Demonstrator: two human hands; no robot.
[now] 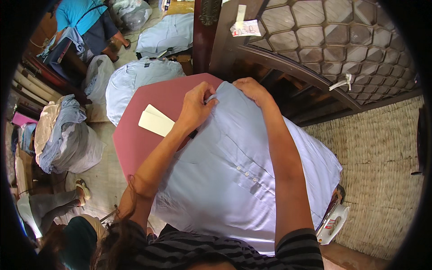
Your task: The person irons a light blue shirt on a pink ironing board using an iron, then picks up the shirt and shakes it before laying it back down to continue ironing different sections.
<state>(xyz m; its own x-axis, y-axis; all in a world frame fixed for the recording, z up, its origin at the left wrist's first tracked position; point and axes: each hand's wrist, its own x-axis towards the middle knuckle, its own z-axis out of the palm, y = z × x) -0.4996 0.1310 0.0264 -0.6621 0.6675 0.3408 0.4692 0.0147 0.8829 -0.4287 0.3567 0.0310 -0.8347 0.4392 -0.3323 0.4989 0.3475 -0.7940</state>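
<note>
A light blue shirt (216,166) lies spread across a maroon padded board (139,103), its placket and 3 pale buttons near the middle. My left hand (198,107) is closed, thumb and fingers pinching the shirt's far left edge. At the shirt's far end, my right hand (253,91) grips its edge with curled fingers; the fingertips are partly hidden. Two cream card strips (155,122) lie overlapping on the board, left of my left hand. A small dark patch shows on the cloth under my left wrist.
A white-handled iron (333,225) stands at the board's near right end. Folded blue garments (139,76) are stacked beyond the board. Bagged clothes (67,135) sit at left. A person in a blue top (78,15) bends at far left; another person's leg (54,204) shows near left. A dark grille door (310,76) borders the right.
</note>
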